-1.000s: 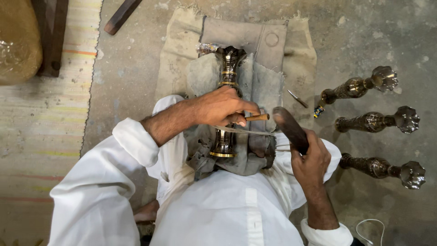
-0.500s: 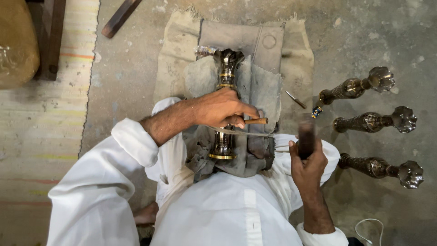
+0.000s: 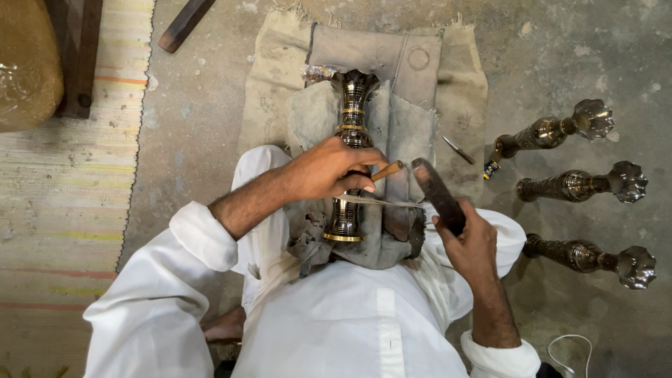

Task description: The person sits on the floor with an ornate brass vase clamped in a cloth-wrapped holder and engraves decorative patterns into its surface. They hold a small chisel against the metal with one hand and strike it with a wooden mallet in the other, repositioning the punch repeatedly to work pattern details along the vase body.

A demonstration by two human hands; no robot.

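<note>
left hand (image 3: 329,170) grips a thin wooden-handled tool (image 3: 387,171), tip hidden, over brass vase (image 3: 348,157) lying under the palm on grey cloth (image 3: 406,126). right hand (image 3: 467,241) clenches a dark block (image 3: 437,194), probably a mallet. three vases (image 3: 570,185) beyond the right hand.

The bare concrete floor (image 3: 210,105) is grey, dusty and pitted. On the left a striped woven mat (image 3: 63,210) covers it. In the middle lies a frayed burlap sack (image 3: 269,84), with folded grey cloth (image 3: 378,56) on top of it. To the right, three ornate brass vases (image 3: 574,185) lie on their sides, one beyond another, mouths to the right. A small thin metal tool (image 3: 458,149) rests at the sack's right edge. A dark wooden bar (image 3: 183,24) lies far left, and a white cable (image 3: 570,344) curls near right.
</note>
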